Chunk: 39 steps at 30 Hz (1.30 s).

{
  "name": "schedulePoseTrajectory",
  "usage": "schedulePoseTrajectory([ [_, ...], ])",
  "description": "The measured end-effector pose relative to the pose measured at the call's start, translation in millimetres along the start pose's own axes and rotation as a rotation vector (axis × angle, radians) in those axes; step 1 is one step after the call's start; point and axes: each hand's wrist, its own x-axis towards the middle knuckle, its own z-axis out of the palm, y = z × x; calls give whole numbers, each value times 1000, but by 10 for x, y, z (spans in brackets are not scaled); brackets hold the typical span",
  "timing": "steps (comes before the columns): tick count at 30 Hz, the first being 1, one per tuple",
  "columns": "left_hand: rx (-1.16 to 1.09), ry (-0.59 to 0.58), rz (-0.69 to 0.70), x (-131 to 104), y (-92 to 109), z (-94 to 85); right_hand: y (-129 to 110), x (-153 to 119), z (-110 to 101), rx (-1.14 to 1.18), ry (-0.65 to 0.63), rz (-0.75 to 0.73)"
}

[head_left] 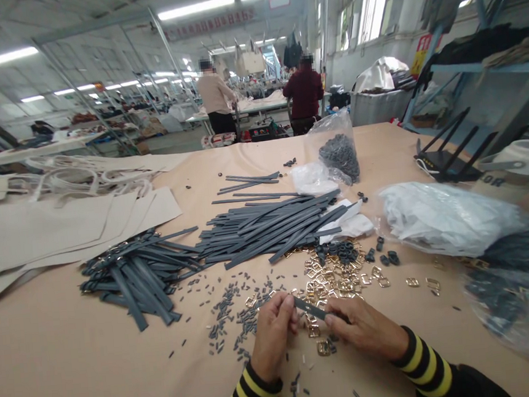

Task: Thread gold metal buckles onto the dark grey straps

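Note:
A dark grey strap (310,308) is stretched between my hands near the table's front. My left hand (274,328) pinches its left end between thumb and fingers. The fingers of my right hand (366,325) are closed on the strap's other part. Gold buckles (327,279) lie in a heap just beyond my hands, with a single buckle (323,348) nearer to me. Small dark cut pieces (225,310) are scattered to the left. Behind them is a large pile of grey straps (267,226), and straps with buckles (146,277) are bunched at the left.
Pale fabric panels (63,225) cover the table's left side. Clear bags (442,214) and a bag of dark loops (339,155) lie right and back. A black router (449,161) stands at the right edge. Two people (216,97) are beyond the table.

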Motion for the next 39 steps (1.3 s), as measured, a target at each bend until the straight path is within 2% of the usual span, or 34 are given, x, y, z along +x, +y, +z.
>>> schedulePoseTrajectory([
  [3, 144, -103, 34, 85, 30, -53, 55, -3, -25, 94, -22, 83],
  [4, 214, -99, 65, 123, 38, -81, 80, -2, -37, 118, -15, 95],
  [5, 288, -56, 109, 164, 47, -117, 104, -2, -50, 124, 6, 98],
  [8, 541, 176, 277, 285, 84, -241, 150, 2, -101, 77, 123, 94],
  [9, 631, 200, 322, 315, 100, -271, 153, 4, -116, 69, 155, 105],
  [11, 811, 118, 377, 346, 132, -291, 144, 13, -133, 57, 197, 125],
  [14, 1024, -95, 385, 332, 172, -217, 130, 33, -124, 14, 211, 108],
  [17, 1145, -168, 332, 303, 203, -118, 147, 50, -95, 1, 206, 57],
  [21, 1137, -202, 266, 312, 212, -93, 181, 57, -48, 25, 186, 41],
  [25, 1066, -190, 292, 307, 180, -123, 176, 44, 12, 155, 155, 86],
  [27, 956, -198, 293, 269, 178, -122, 159, 39, 34, 256, 137, 98],
  [31, 660, -303, 282, 135, 230, -56, 121, 56, 55, 363, 146, 73],
  [33, 597, -321, 316, 65, 257, 6, 113, 75, 67, 437, 137, 88],
  [35, 619, -301, 372, 8, 264, 73, 115, 90, 80, 502, 105, 95],
  [39, 761, -190, 473, -58, 195, 170, 121, 90, 83, 610, 36, 120],
])
